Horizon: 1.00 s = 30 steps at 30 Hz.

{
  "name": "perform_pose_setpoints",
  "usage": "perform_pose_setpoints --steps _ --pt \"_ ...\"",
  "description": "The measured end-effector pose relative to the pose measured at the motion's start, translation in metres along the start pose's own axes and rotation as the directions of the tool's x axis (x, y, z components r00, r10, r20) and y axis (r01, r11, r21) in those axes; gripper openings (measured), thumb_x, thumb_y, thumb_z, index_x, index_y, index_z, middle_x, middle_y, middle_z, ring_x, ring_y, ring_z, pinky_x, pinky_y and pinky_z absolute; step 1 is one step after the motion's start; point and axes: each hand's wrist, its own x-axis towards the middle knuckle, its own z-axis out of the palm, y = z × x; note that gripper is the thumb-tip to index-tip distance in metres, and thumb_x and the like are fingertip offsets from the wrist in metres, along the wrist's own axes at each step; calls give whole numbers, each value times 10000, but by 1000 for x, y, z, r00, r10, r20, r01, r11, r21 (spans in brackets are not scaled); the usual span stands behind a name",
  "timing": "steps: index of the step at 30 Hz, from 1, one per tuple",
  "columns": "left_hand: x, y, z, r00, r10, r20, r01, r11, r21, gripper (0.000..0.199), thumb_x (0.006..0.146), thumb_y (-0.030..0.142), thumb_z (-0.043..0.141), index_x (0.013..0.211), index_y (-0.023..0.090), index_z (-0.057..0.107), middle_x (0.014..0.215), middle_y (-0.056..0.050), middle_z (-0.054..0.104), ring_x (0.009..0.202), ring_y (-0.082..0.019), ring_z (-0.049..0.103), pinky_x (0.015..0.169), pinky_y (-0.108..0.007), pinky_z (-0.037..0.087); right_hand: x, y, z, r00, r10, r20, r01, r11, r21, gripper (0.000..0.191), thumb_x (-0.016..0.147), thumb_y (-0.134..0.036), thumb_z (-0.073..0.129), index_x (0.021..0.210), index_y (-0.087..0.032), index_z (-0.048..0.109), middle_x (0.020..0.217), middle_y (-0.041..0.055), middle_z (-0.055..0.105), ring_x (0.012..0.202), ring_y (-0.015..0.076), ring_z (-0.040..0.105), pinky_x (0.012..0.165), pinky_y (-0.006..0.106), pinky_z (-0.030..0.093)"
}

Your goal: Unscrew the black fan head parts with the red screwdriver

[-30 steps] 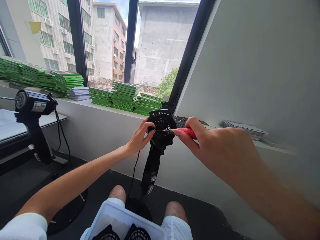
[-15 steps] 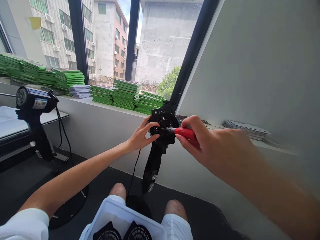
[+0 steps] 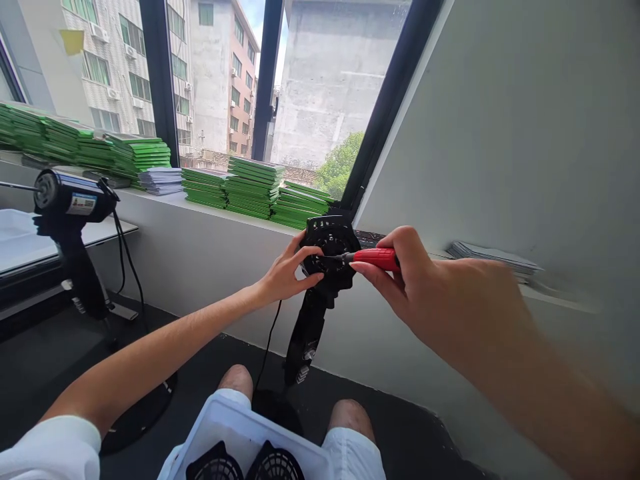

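In front of me stands a black fan motor housing (image 3: 330, 233) on a black stand neck (image 3: 306, 333). My left hand (image 3: 290, 270) grips the left side of the housing, with its thumb and forefinger on the round vented face. A screwdriver (image 3: 376, 258) with a red handle is held in my right hand (image 3: 425, 280), its shaft pointing left into the middle of that face. The tip lies close to my left fingers; whether it sits in a screw is too small to tell.
A white tray (image 3: 260, 420) with black round grilles (image 3: 275, 463) rests on my lap. Another fan motor on a stand (image 3: 75, 200) is at the left, beside a white table. Stacks of green-edged booklets (image 3: 253, 190) line the windowsill; grey papers (image 3: 493, 259) lie on the right ledge.
My right hand has turned slightly around the screwdriver handle and moved a little up and right. My left hand keeps its place on the housing.
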Motion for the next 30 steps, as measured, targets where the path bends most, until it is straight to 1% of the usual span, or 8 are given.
perform_pose_setpoints --steps 6,10,12,15,18,25,28,30 --pt "1 1 0 1000 2 -4 -2 1000 2 362 896 372 660 1221 248 559 1544 -140 357 1442 -299 420 1126 -452 464 1 -2 -5 996 56 70 -53 998 -45 555 988 -604 317 805 -176 618 358 -14 413 345 148 410 427 249 162" --pt "1 1 -1 1000 -4 -2 4 1000 15 368 898 386 656 1224 248 554 1543 -143 362 1444 -297 417 1133 -463 458 2 -1 -3 991 77 109 -77 997 -5 543 989 -600 320 828 -173 614 375 -3 461 350 144 406 428 251 177" --pt "0 2 -1 1000 -7 0 7 1000 16 363 902 388 651 1223 247 556 1543 -142 364 1443 -294 418 1135 -461 455 2 0 0 994 50 96 -57 996 65 489 1003 -553 335 850 -172 601 408 -4 508 357 138 425 425 247 189" --pt "1 3 -2 1000 -13 3 13 1000 21 360 905 390 648 1222 243 559 1540 -144 366 1435 -294 429 1128 -452 460 0 3 5 999 -21 43 12 981 192 388 1020 -467 367 896 -163 573 486 -8 584 374 128 470 416 237 215" --pt "1 3 -1 1000 -14 7 14 1000 25 366 906 393 649 1228 245 557 1541 -143 367 1438 -297 424 1119 -449 467 -2 3 6 998 -60 14 54 965 255 340 1021 -438 392 911 -160 554 534 -10 611 401 122 499 417 232 234" --pt "0 2 -1 1000 2 -3 -2 1000 21 357 906 366 653 1227 241 556 1548 -143 359 1438 -295 429 1122 -449 465 1 2 8 999 -6 49 -7 968 251 366 1019 -468 378 919 -170 565 507 -21 589 394 118 474 423 238 207" --pt "2 3 -2 1000 -2 11 1 1000 9 370 910 396 648 1235 247 553 1569 -147 340 1453 -310 414 1139 -473 452 -6 6 6 1000 20 4 -20 960 280 312 1004 -462 434 914 -187 551 499 -44 570 391 108 477 430 232 231" --pt "1 3 -3 999 31 26 -31 999 -15 487 910 435 643 1337 261 485 1608 -159 292 1492 -323 359 1166 -502 423 -20 10 4 996 77 -34 -62 944 325 237 989 -429 489 987 -196 532 563 -40 616 430 111 524 457 229 281"
